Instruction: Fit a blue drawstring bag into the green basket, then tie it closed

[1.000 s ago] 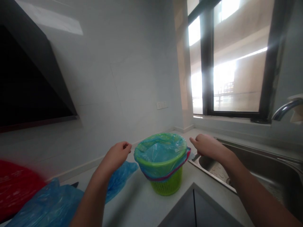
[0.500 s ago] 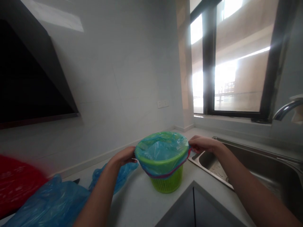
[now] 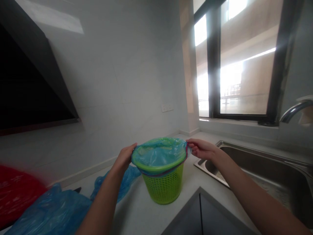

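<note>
My left hand (image 3: 124, 158) and right hand (image 3: 201, 149) each pinch the edge of the blue bag (image 3: 158, 153) on opposite sides of the green basket (image 3: 164, 186), which stands on the counter (image 3: 139, 209) beside the sink (image 3: 256, 169). The bag lines the inside and its edge is folded just over the rim; most of the mesh wall is bare. I judge the lining nearly done, with only the hem to settle. 2 loose blue bags (image 3: 49, 212) lie at my left.

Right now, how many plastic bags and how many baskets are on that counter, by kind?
Green basket: 1
Blue bag lining the basket, gripped at the rim by left hand and right hand: 1
Loose blue bags on the counter: 2, possibly joined
Total: 4
</note>
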`<state>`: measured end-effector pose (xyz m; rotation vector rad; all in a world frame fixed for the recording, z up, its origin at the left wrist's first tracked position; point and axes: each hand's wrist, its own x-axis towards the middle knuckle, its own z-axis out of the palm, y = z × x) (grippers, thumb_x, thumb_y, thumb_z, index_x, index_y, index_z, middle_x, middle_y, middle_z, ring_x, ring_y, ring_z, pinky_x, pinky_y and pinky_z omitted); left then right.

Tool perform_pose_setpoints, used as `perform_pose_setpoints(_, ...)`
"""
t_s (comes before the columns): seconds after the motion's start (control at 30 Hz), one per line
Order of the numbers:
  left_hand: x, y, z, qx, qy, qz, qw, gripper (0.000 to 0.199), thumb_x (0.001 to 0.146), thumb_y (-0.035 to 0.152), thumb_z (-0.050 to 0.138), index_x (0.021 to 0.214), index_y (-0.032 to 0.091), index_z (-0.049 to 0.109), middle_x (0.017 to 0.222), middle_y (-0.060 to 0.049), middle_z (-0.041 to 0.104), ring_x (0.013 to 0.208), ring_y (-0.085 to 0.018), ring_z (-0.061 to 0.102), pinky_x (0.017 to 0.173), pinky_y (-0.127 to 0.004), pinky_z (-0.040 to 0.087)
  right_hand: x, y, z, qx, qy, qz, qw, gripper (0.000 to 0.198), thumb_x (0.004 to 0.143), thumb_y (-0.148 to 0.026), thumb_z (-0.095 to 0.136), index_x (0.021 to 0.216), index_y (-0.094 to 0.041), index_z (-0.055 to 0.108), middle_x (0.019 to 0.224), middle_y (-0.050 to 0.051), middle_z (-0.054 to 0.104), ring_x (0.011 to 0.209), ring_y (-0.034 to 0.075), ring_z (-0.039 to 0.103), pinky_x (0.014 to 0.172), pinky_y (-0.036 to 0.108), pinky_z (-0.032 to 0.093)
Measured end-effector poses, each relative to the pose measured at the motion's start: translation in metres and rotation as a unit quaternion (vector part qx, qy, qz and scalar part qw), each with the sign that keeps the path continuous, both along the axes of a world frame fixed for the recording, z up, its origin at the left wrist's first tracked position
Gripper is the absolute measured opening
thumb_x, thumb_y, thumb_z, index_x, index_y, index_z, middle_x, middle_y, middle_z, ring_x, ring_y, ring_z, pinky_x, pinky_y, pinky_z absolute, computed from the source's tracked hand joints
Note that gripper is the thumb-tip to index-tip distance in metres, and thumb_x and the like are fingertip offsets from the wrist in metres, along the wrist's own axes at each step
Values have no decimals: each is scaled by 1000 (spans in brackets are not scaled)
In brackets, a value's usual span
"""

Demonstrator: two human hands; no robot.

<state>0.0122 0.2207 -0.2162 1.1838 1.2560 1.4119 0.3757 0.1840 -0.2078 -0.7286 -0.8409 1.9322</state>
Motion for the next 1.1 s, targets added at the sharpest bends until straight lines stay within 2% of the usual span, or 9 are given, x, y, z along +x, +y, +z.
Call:
perform_pose_setpoints(0.17,-2,-7,4,35,91,22,995,45,49,47,84,73,14,67,65,-5,65,57,-18,58,54,-28,44,-14,-9,1,-12,42,9,999,29,98,-10,54,71,-17,45,48,-10,43,33,0,37,35,8,34)
perform_pose_setpoints(0.37,7,-18,12,79,230,64,968,33,57,42,72,77,17,63,59,-2,59,52,-16,51,51,-26,34,-18,-21,7,-12,41,-20,999,27,99,-9,48,73,-16,48,48,-10,41,33,1,33,33,9,30)
perform_pose_setpoints(0.5,11,-17,11,142,305,90,937,20,61,33,61,76,20,61,51,4,45,47,-14,39,50,-25,26,-17,-26,10,27,44,21,998,26,99,-12,47,73,-15,50,50,-7,44,37,3,40,35,12,35)
perform_pose_setpoints(0.57,15,-18,11,166,327,95,926,18,61,30,57,75,20,61,51,4,43,49,-14,40,50,-25,26,-16,-27,10,49,40,22,998,26,99,-13,45,75,-14,53,52,-5,47,39,4,43,37,13,38)
perform_pose_setpoints(0.67,22,-24,13,160,344,84,921,19,61,29,56,75,19,62,53,2,46,52,-15,42,51,-26,28,-13,-24,8,72,28,-15,997,20,96,-12,45,80,-11,58,52,-4,49,40,5,44,38,15,38)
perform_pose_setpoints(0.8,27,-40,21,92,384,48,918,21,63,31,54,77,18,65,52,0,53,49,-16,43,49,-27,27,-11,-14,2,116,22,-98,988,2,86,-13,57,86,-11,59,55,-4,51,44,6,45,43,16,39)
perform_pose_setpoints(0.97,38,-68,33,62,379,-12,923,24,64,33,55,79,18,67,50,0,52,48,-16,44,48,-27,27,-12,-2,-9,204,-23,-272,940,18,72,-20,66,82,-18,52,52,-7,44,45,7,36,43,18,32)
perform_pose_setpoints(1.03,42,-76,38,57,346,-31,936,26,67,38,57,79,18,68,50,1,49,47,-16,42,48,-27,26,-7,2,-10,222,-58,-305,924,19,70,-22,65,80,-20,49,53,-8,41,45,7,34,43,19,29)
perform_pose_setpoints(1.1,42,-78,42,61,317,1,946,28,69,42,58,78,17,68,49,1,45,45,-14,37,47,-27,24,4,5,-8,230,-159,-320,905,15,73,-24,63,78,-20,50,54,-6,43,45,7,37,43,20,29)
